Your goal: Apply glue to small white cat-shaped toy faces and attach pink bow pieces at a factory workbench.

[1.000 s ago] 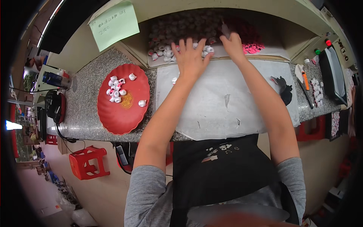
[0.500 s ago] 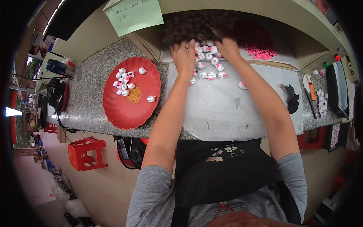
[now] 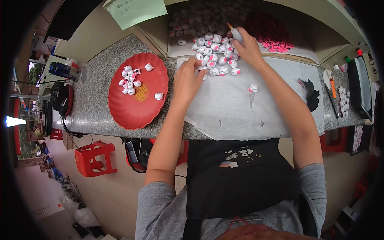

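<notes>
A cluster of small round white pieces with pink parts (image 3: 214,56) lies on the white sheet (image 3: 236,108) in front of the shelf opening. At its near left edge is my left hand (image 3: 188,80), fingers curled in with a small white piece (image 3: 203,72) at the thumb and fingertips. My right hand (image 3: 250,50) is closed around a small pale bottle with an orange tip (image 3: 236,35), at the cluster's far right. One white piece (image 3: 253,88) sits apart, below my right forearm.
A red scalloped plate (image 3: 138,112) with several white pieces stands at left. Inside the shelf are more white pieces (image 3: 196,18) and a pink heap (image 3: 276,45). A black crumpled thing (image 3: 312,98), an orange-handled tool (image 3: 333,88) and a black tray (image 3: 356,88) are at right.
My left hand has come back toward me from the shelf opening. More white pieces now show spread on the sheet, and the bottle in my right hand is plainly visible.
</notes>
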